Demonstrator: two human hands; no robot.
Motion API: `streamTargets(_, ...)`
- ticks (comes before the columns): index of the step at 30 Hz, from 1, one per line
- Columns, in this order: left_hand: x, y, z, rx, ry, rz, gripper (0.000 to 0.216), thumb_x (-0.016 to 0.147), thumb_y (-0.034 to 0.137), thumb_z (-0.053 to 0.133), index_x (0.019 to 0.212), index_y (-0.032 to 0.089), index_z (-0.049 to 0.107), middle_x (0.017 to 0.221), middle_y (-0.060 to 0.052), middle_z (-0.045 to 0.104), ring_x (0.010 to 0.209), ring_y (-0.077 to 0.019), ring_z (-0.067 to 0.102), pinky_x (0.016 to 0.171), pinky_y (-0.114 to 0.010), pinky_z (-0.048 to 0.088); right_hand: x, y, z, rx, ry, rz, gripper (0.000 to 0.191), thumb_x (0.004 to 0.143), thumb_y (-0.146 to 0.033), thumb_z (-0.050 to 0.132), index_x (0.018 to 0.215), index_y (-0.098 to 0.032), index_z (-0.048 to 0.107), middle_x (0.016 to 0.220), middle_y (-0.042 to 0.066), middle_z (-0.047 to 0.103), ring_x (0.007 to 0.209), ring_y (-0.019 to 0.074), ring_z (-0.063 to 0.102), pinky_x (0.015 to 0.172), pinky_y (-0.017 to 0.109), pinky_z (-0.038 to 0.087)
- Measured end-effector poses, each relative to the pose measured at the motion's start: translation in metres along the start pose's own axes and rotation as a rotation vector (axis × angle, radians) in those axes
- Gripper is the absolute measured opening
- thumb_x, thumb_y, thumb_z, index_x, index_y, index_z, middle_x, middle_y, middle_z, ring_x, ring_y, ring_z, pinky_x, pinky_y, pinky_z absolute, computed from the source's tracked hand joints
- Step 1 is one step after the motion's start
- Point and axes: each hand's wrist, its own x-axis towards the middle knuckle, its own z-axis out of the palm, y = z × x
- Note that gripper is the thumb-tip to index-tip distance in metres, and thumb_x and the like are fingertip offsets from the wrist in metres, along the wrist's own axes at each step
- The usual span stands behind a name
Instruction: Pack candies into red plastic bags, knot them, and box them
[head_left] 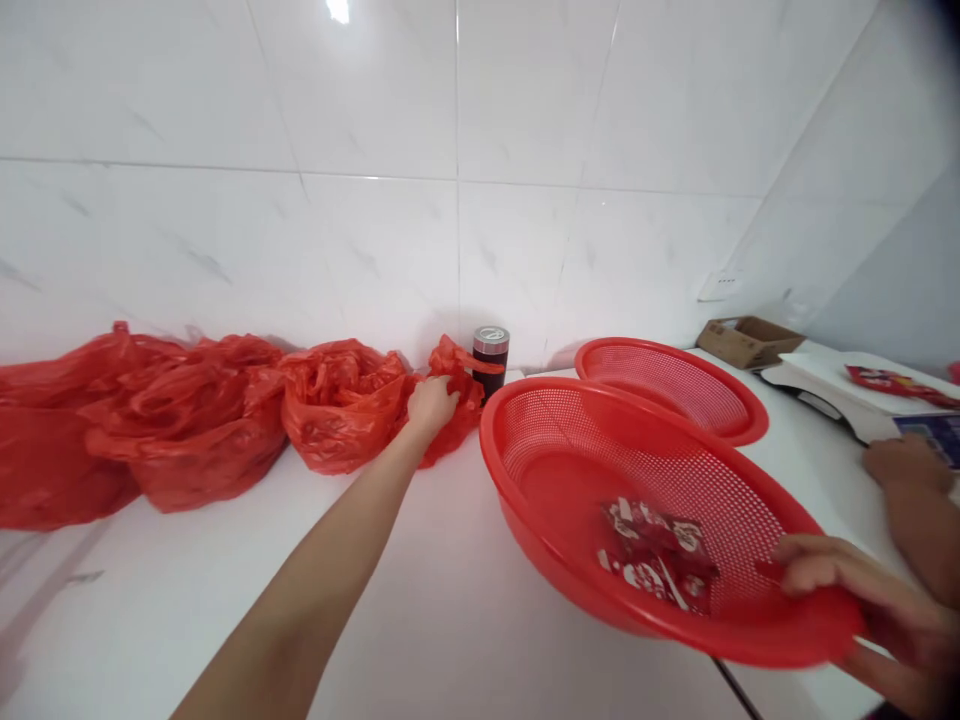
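Note:
My left hand (430,404) reaches far forward and grips the top of a crumpled red plastic bag (352,400) against the tiled wall. My right hand (862,600) holds the near rim of a large red perforated basket (570,430), tilted up off the white counter. Inside the basket lie red-and-white packets (656,550). A second red basket (675,385) sits behind it.
More red plastic bags (150,420) line the wall on the left. A dark cylindrical jar (490,358) stands behind the gripped bag. At the right are a cardboard box (750,340), a white scale (840,385) with packets, and another person's hand (904,465).

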Motion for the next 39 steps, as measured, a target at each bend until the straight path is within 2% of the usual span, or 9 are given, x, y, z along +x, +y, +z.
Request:
streamTargets(7,-0.020,0.040,-0.049,-0.283,0.157,0.050,0.027,0.087,0.032,0.058,0.111,0.019,0.062,0.114,-0.007,0.066,0.100,-0.0185,0.062,0.091,-0.032,0.047,0.018,-0.028,0.051,-0.196,-0.113,-0.014,0.027,0.082,-0.045,0.054,0.101,-0.026,0.061,0.122,0.008,0.058,0.099,0.0257,0.065,0.080,0.041,0.054)
streamTargets(11,-0.085,0.045,-0.091,-0.457,0.128,-0.042,0.025,0.083,0.041,0.062,0.098,0.021,0.060,0.085,-0.001,0.066,0.075,-0.0133,0.062,0.071,-0.026,0.050,0.020,-0.048,0.056,-0.321,-0.181,-0.041,0.051,0.080,-0.058,0.054,0.121,-0.029,0.056,0.138,0.009,0.051,0.085,0.0254,0.069,0.063,0.038,0.056)
streamTargets(16,-0.179,0.031,-0.119,-0.931,-0.023,-0.448,0.030,0.073,0.031,0.077,0.091,0.022,0.056,0.074,0.004,0.060,0.063,-0.0079,0.055,0.061,-0.018,0.046,0.026,-0.100,0.040,-0.250,-0.089,-0.014,0.054,0.080,-0.066,0.054,0.122,-0.031,0.056,0.125,0.008,0.061,0.066,0.0197,0.068,0.055,0.034,0.055)
streamTargets(19,-0.222,0.022,-0.120,-1.007,-0.054,-0.589,0.029,0.075,0.029,0.077,0.093,0.023,0.055,0.076,0.003,0.061,0.068,-0.0094,0.057,0.067,-0.021,0.049,0.020,-0.140,0.065,-0.066,-0.179,-0.043,0.041,0.084,-0.057,0.056,0.113,-0.028,0.060,0.102,0.004,0.069,0.062,0.0151,0.064,0.056,0.029,0.054)
streamTargets(23,-0.262,0.014,-0.118,-1.124,-0.133,-0.676,0.022,0.081,0.031,0.071,0.093,0.024,0.054,0.082,0.001,0.062,0.075,-0.0122,0.059,0.072,-0.025,0.049,0.001,-0.185,0.120,0.265,-0.485,-0.191,0.026,0.088,-0.040,0.057,0.110,-0.026,0.062,0.113,0.004,0.065,0.095,0.0164,0.063,0.080,0.028,0.054)
streamTargets(26,-0.281,0.008,-0.121,-1.201,-0.179,-0.717,0.019,0.082,0.031,0.070,0.092,0.026,0.055,0.078,0.002,0.060,0.068,-0.0112,0.057,0.064,-0.022,0.046,-0.014,-0.205,0.148,0.416,-0.744,-0.190,0.043,0.077,-0.029,0.070,0.118,-0.026,0.060,0.121,0.003,0.062,0.113,0.0195,0.057,0.100,0.035,0.045)
streamTargets(29,-0.294,0.004,-0.127,-1.232,-0.171,-0.765,0.019,0.080,0.031,0.071,0.090,0.028,0.055,0.074,0.003,0.058,0.064,-0.0115,0.055,0.060,-0.022,0.045,-0.031,-0.214,0.163,0.532,-0.948,-0.080,0.059,0.069,-0.021,0.074,0.125,-0.027,0.056,0.121,0.002,0.063,0.110,0.0204,0.060,0.097,0.035,0.047)
streamTargets(34,-0.303,0.003,-0.138,-1.179,-0.085,-0.786,0.024,0.075,0.036,0.075,0.084,0.027,0.055,0.075,0.002,0.059,0.067,-0.0140,0.055,0.062,-0.024,0.048,-0.052,-0.209,0.180,0.679,-0.949,-0.035,0.058,0.080,-0.011,0.054,0.135,-0.027,0.046,0.118,0.003,0.064,0.093,0.0153,0.064,0.085,0.030,0.051)
streamTargets(39,-0.295,-0.024,-0.162,-1.089,0.164,-0.767,0.030,0.067,0.040,0.080,0.085,0.028,0.059,0.079,0.004,0.063,0.070,-0.0133,0.058,0.064,-0.023,0.051,-0.025,-0.185,0.169,0.683,-0.894,0.040,0.040,0.083,-0.007,0.041,0.115,-0.022,0.061,0.085,-0.001,0.060,0.067,0.0086,0.054,0.061,0.020,0.042)
